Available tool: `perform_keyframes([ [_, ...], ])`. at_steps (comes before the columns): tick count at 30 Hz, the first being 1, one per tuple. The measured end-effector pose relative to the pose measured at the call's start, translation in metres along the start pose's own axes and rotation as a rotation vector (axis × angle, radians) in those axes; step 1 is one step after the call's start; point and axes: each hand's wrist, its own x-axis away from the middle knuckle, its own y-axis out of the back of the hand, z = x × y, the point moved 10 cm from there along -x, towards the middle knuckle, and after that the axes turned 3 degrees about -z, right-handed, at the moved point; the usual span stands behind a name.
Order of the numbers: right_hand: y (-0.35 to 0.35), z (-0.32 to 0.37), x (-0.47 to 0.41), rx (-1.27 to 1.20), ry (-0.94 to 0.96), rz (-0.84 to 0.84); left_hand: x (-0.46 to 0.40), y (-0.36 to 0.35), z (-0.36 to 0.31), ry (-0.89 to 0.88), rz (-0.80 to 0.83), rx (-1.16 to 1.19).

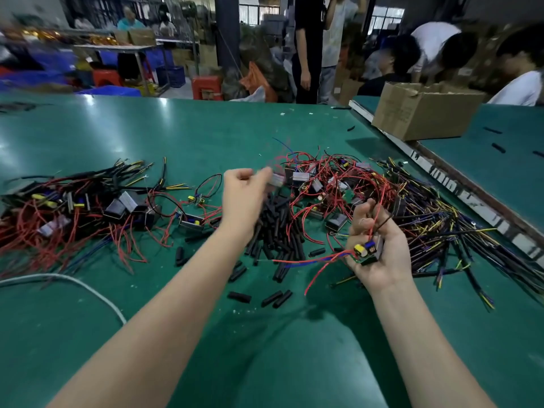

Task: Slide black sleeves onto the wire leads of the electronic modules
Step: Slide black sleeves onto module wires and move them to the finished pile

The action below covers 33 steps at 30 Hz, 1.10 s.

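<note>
My right hand (379,245) grips an electronic module (371,249) with a yellow and a blue part; its red and blue leads (309,262) trail out to the left. My left hand (245,188) is blurred, stretched over the pile of black sleeves (278,228), fingertips pinching a small grey module (276,179) at the edge of the middle heap. A heap of modules with red wires (332,187) lies behind the sleeves. Another heap of modules with black-sleeved leads (88,198) lies at the left.
The green table (176,131) carries a bundle of black, yellow-tipped cables (435,228) at the right and a white cable (73,282) at the left. A cardboard box (424,110) stands at the back right. Several people are beyond the table.
</note>
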Motion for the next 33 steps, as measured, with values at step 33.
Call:
perform_keyframes([
  [33, -0.026, -0.068, 0.031, 0.685, -0.243, 0.019, 0.096, -0.03, -0.016, 0.3, 0.642, -0.16],
])
